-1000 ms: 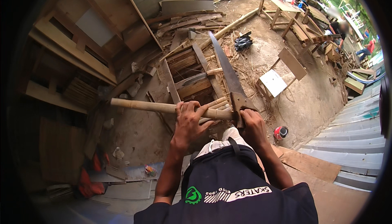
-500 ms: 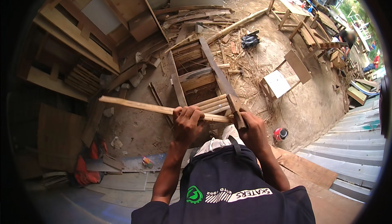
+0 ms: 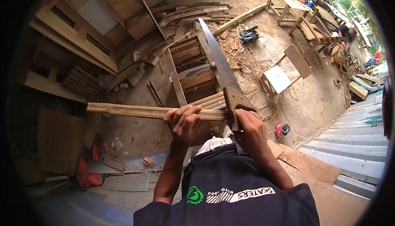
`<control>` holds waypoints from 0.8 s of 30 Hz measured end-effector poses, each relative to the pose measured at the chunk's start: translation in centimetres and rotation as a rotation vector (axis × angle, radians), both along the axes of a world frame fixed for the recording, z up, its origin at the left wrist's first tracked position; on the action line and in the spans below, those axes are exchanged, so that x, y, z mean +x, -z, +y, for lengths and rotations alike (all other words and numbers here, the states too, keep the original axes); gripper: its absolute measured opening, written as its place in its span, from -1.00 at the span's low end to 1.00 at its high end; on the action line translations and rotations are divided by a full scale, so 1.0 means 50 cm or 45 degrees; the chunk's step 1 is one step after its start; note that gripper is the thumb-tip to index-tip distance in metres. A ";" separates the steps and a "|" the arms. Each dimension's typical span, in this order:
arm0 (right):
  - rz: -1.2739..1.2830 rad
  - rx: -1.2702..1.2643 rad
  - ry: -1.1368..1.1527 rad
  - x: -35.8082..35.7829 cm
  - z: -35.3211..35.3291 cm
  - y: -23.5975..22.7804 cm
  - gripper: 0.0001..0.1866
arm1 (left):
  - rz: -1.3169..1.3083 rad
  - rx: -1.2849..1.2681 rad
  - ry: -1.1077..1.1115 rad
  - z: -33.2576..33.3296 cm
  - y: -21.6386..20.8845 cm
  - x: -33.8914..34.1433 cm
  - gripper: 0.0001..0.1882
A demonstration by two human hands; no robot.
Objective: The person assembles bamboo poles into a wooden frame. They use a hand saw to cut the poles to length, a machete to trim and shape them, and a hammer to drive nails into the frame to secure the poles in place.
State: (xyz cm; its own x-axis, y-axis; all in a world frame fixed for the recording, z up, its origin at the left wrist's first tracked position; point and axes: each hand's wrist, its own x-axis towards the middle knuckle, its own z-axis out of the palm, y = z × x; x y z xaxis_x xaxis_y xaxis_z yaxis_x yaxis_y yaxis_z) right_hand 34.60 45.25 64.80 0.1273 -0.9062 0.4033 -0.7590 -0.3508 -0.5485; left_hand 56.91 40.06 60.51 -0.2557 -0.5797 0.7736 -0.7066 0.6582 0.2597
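My left hand is closed over a long, pale wooden strip, which lies crosswise in front of my waist. The strip's right end meets the handle of a handsaw. My right hand grips that brown handle, and the toothed blade points away from me. Beneath the blade stands a rough wooden frame with open sections. Several round, pale poles rest across its near end, just beyond the strip.
Scrap boards and splinters cover the ground ahead. A chair, a black plastic bag and a red-and-black can are to the right. Large wooden panels stand at the left. Someone is at the far-right benches.
The saw blade has turned so that its broad side and teeth show. The wooden strip has rotated, showing a wider face, and its left end has shifted slightly left and nearer.
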 end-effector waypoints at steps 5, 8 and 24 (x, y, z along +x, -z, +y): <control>0.056 0.006 0.003 0.001 -0.001 0.012 -0.58 | -0.030 0.018 -0.054 0.005 -0.003 -0.011 -0.74; 0.082 0.024 0.040 -0.003 -0.004 0.048 -0.60 | -0.107 0.158 -0.095 0.002 -0.007 -0.027 -0.74; -0.528 0.248 0.436 -0.074 -0.012 0.142 -0.74 | -0.193 0.744 0.424 -0.046 0.156 -0.025 -0.82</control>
